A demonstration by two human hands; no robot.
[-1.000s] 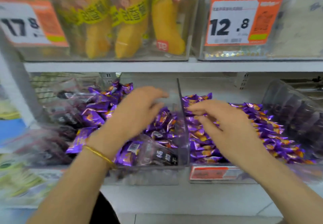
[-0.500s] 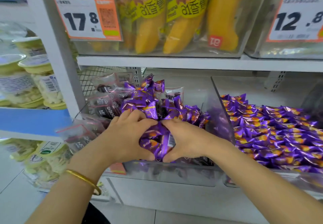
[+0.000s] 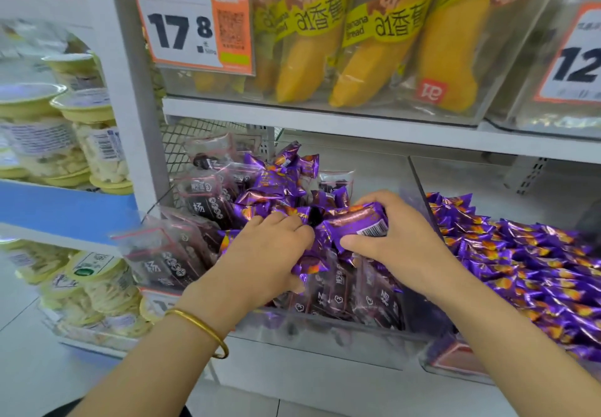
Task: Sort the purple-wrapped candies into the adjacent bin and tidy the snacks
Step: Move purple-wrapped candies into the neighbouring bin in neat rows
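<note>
Purple candies (image 3: pixel 356 221) btwn both hands (image 3: pixel 270 247) (image 3: pixel 398 238)

The white shelf (image 3: pixel 325 387) bears a left clear bin (image 3: pixel 325 330) and a right clear bin (image 3: pixel 455 363), side by side.

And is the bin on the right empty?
No, the right bin is heaped with purple-wrapped candies.
</note>
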